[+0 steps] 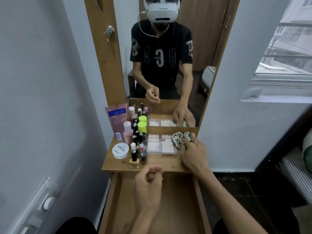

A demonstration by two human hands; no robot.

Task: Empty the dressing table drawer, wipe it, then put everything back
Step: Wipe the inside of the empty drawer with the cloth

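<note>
Cloth being taken up for wiping the emptied drawer

Nearest, the drawer [168, 208] lies open and bare beneath the left hand [148, 186], fingers curled together on nothing; farther right, the right hand [194, 156] is closing on the cloth [179, 138], which should be bunched firmly.

wooden drawer [170, 200] pulled open (bare inside), its bottles [137, 141] clustered upright on the tabletop.

The drawer [168, 200] is standing open with its floor bare, giving free room, though the left hand [148, 186] is hovering over it. On the tabletop [162, 163] the bottles [137, 141] are crowding the left side, the palette [161, 144] is filling the middle, and the right hand [193, 156] is lying on the cloth [179, 138] at right. Only the front strip is staying clear.
</note>
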